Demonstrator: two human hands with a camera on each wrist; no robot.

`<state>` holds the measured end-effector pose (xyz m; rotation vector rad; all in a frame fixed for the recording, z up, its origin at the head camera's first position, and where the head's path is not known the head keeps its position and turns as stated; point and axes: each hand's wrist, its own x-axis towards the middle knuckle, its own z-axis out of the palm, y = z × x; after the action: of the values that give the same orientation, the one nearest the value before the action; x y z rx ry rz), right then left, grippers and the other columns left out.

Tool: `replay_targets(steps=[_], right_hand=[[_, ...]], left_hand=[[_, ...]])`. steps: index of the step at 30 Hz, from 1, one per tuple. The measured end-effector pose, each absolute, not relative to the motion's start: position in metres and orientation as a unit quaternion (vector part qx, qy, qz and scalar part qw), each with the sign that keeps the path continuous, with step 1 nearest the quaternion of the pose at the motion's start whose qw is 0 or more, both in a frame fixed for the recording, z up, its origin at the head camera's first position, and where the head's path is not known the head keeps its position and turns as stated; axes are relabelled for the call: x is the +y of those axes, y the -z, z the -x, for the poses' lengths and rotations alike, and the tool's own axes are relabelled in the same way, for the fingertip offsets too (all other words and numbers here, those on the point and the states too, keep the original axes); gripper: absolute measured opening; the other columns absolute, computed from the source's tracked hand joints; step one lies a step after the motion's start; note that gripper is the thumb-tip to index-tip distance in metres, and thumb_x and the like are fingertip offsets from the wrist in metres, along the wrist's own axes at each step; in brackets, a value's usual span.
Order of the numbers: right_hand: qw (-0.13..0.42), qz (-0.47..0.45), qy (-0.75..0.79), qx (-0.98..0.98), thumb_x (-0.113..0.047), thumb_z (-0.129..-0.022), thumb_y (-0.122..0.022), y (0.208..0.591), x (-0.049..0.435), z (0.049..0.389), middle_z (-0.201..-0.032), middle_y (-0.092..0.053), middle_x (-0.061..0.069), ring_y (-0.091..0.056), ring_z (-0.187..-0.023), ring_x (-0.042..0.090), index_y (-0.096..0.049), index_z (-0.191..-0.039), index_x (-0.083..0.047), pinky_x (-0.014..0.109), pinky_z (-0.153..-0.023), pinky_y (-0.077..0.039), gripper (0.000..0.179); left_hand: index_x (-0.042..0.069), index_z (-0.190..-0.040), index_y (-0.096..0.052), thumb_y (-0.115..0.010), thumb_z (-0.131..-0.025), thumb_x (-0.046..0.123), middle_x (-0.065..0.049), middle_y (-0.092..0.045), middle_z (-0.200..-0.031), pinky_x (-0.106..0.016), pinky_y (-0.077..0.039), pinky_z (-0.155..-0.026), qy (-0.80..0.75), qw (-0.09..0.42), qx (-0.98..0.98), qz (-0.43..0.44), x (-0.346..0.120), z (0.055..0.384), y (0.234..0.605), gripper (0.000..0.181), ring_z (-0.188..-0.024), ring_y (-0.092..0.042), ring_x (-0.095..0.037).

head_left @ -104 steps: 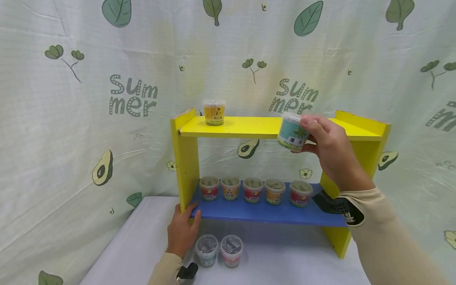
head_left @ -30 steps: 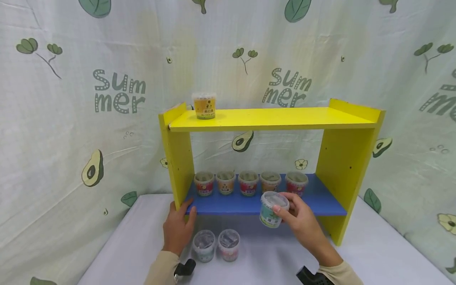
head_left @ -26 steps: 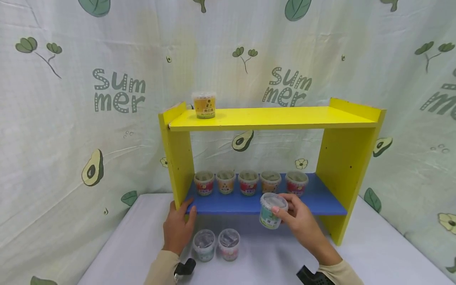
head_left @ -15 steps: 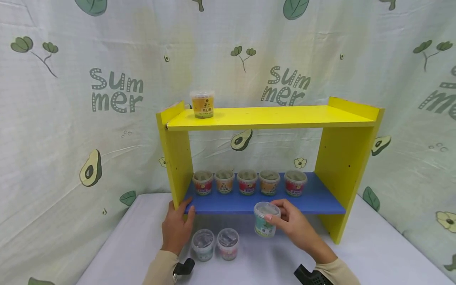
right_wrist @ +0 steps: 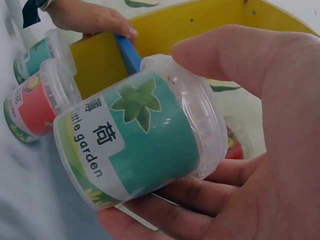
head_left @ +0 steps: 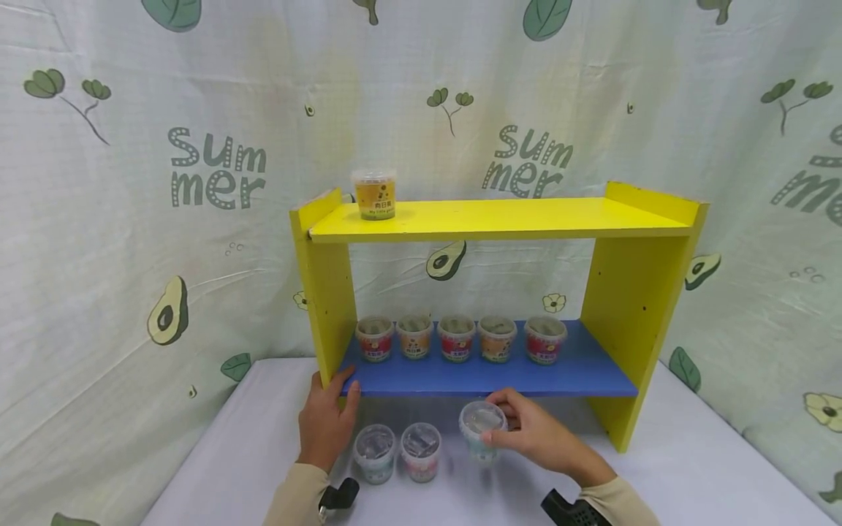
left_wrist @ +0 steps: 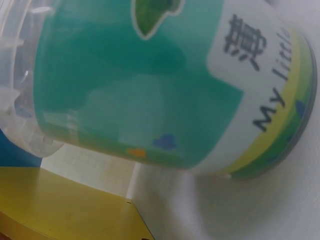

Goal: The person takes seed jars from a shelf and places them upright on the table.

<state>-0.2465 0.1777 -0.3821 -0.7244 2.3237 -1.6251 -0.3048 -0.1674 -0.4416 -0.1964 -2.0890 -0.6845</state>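
Observation:
My right hand (head_left: 536,438) holds a clear-lidded teal cup (head_left: 476,437) by its upper part, thumb on the near side, low over the white table in front of the shelf. In the right wrist view the held cup (right_wrist: 137,132) has a green leaf label, with thumb and fingers around its lid end. My left hand (head_left: 327,424) grips the lower left corner of the yellow and blue shelf rack (head_left: 490,378), its thumb at the blue board's front edge. Close to that hand stand a teal cup (head_left: 376,454) and a pink cup (head_left: 421,454), both lidded and upright.
Several red and orange cups (head_left: 456,343) stand in a row on the blue board. A yellow-label cup (head_left: 376,199) sits on the left end of the yellow top board (head_left: 500,218). Behind the rack hangs a patterned cloth (head_left: 421,88).
My right hand has brought the teal cup down from the top board's height, then lower and slightly left, close over the table beside the pink cup. My left hand keeps its grip on the rack.

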Motion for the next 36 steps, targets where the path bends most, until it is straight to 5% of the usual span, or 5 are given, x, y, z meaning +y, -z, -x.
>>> replay_targets(steps=[10, 22, 36], right_hand=[[0.141, 0.229, 0.555, 0.787, -0.026, -0.084, -0.069, 0.417, 0.173, 0.261, -0.111, -0.057, 0.012, -0.056, -0.104, 0.024, -0.04, -0.123, 0.002, 0.037, -0.081, -0.047, 0.056], [0.061, 0.195, 0.55, 0.81, -0.023, -0.08, -0.072, 0.437, 0.162, 0.266, -0.109, -0.058, 0.011, -0.056, -0.101, 0.022, -0.041, -0.122, 0.008, 0.03, -0.08, -0.045, 0.061], [0.063, 0.164, 0.541, 0.823, -0.031, -0.079, -0.073, 0.446, 0.157, 0.266, -0.121, -0.051, 0.016, -0.049, -0.114, 0.035, -0.042, -0.125, 0.005, 0.049, -0.09, -0.041, 0.066]], left_hand=[[0.02, -0.119, -0.063, -0.057, -0.089, 0.04, -0.015, -0.05, -0.111, -0.049, -0.051, -0.067, 0.277, 0.448, -0.846, 0.079, -0.167, 0.303, 0.441, 0.036, -0.085, -0.059, -0.03], [0.02, -0.119, -0.063, -0.056, -0.09, 0.041, -0.014, -0.05, -0.112, -0.047, -0.051, -0.068, 0.272, 0.452, -0.846, 0.079, -0.167, 0.306, 0.441, 0.037, -0.085, -0.061, -0.029], [0.021, -0.119, -0.063, -0.058, -0.089, 0.039, -0.015, -0.05, -0.11, -0.047, -0.051, -0.063, 0.273, 0.457, -0.843, 0.082, -0.167, 0.306, 0.442, 0.035, -0.079, -0.059, -0.028]])
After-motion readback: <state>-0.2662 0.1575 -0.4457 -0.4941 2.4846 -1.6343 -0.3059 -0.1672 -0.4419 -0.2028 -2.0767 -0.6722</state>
